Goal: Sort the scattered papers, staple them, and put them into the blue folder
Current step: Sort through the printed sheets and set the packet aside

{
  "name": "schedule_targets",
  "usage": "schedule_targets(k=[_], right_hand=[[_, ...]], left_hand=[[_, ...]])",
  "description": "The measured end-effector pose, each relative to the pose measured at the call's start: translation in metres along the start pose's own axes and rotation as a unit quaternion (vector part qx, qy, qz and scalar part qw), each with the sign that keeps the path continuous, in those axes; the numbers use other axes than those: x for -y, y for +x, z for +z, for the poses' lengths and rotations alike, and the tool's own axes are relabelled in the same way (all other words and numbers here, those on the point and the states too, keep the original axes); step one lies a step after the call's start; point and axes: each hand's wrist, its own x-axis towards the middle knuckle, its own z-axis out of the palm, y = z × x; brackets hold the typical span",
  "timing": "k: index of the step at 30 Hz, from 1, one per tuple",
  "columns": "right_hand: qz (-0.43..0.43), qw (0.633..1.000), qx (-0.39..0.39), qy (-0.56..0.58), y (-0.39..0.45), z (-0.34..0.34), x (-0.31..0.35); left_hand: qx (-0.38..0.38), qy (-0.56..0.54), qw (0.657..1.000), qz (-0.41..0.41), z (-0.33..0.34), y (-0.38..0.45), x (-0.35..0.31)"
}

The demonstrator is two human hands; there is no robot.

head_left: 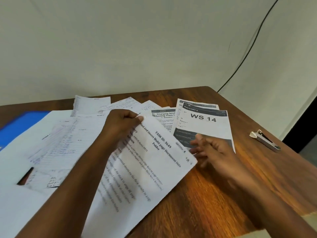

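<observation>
A printed task sheet (151, 162) is being pinched at its corner by the left hand (120, 124). The right hand (211, 150) is being held beside it, fingers loosely spread, gripping nothing, above the wooden table (214, 194).

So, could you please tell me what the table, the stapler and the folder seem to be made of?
Table: looks like wood or wood-look laminate, semi-gloss; brown grain streaks and a soft sheen show.
Stapler: seemingly metal, silvery and shiny, with a pale cap, possibly plastic, at one end.
Folder: smooth, evenly blue, probably plastic or coated card; mostly covered by papers, so hard to tell.
</observation>
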Motion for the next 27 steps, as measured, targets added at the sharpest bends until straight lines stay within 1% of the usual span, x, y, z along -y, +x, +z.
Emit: schedule_targets(k=[3, 5, 7, 10, 11, 13, 15, 17, 20, 22, 24, 27], right_hand=[[0.015, 0.995, 0.000, 0.099, 0.002, 0.017, -0.003], [0.015, 0.987, 0.001, 0.159, 0.001, 0.025, -0.008], [0.019, 0.982, 0.011, 0.187, -0.003, 0.033, -0.012], [0.023, 0.982, 0.028, 0.187, -0.004, 0.039, -0.019], [0.012, 0.985, 0.025, 0.168, -0.003, 0.041, -0.023], [-0.011, 0.992, -0.002, 0.128, -0.001, 0.039, -0.027], [-0.014, 0.992, -0.025, 0.127, 0.001, 0.029, -0.024], [-0.001, 0.991, -0.032, 0.131, 0.002, 0.011, -0.017], [0.015, 0.990, -0.031, 0.135, 0.001, -0.028, -0.008], [0.047, 0.988, -0.018, 0.148, -0.001, -0.055, -0.005], [0.083, 0.988, -0.011, 0.128, -0.004, -0.084, -0.004], [0.106, 0.992, -0.003, 0.070, -0.007, -0.123, -0.011]], left_hand=[[-0.053, -0.040, 0.998, -0.007, -0.001, -0.002, -0.008], [-0.087, -0.094, 0.991, -0.027, 0.000, -0.006, -0.011], [-0.113, -0.163, 0.979, -0.050, 0.002, -0.008, -0.011], [-0.142, -0.277, 0.944, -0.107, 0.004, -0.010, -0.008], [-0.150, -0.305, 0.932, -0.126, 0.005, -0.010, -0.006], [-0.150, -0.330, 0.920, -0.150, 0.008, -0.012, -0.004], [-0.124, -0.337, 0.922, -0.146, 0.014, -0.016, 0.000], [-0.081, -0.319, 0.935, -0.132, 0.023, -0.023, 0.003], [-0.005, -0.246, 0.963, -0.108, 0.045, -0.035, 0.003], [0.033, -0.210, 0.974, -0.081, 0.063, -0.044, 0.001], [0.074, -0.186, 0.979, -0.044, 0.083, -0.056, -0.001], [0.136, -0.151, 0.979, -0.006, 0.115, -0.070, 0.000]])
